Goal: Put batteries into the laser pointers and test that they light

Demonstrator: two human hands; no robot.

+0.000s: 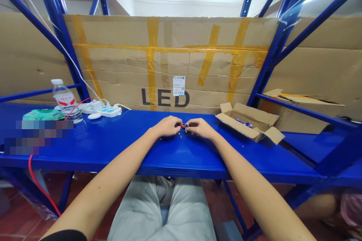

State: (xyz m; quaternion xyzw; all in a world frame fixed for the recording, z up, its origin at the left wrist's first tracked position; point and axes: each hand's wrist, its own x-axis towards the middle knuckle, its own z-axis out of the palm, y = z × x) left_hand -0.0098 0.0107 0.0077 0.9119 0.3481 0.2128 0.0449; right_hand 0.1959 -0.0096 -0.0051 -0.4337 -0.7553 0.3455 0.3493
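Small red part (184,125) lies crosswise, long axis left-right, on blue shelf (113,147). Left hand (167,126) and right hand (199,127) pinch opposite ends, forearms stretched forward, converging.

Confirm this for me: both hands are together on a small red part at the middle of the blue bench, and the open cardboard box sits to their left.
Wrong on one point. In the head view the open cardboard box sits to the right of the hands, not the left. The left hand and right hand do meet on the small red part at the middle of the blue bench.
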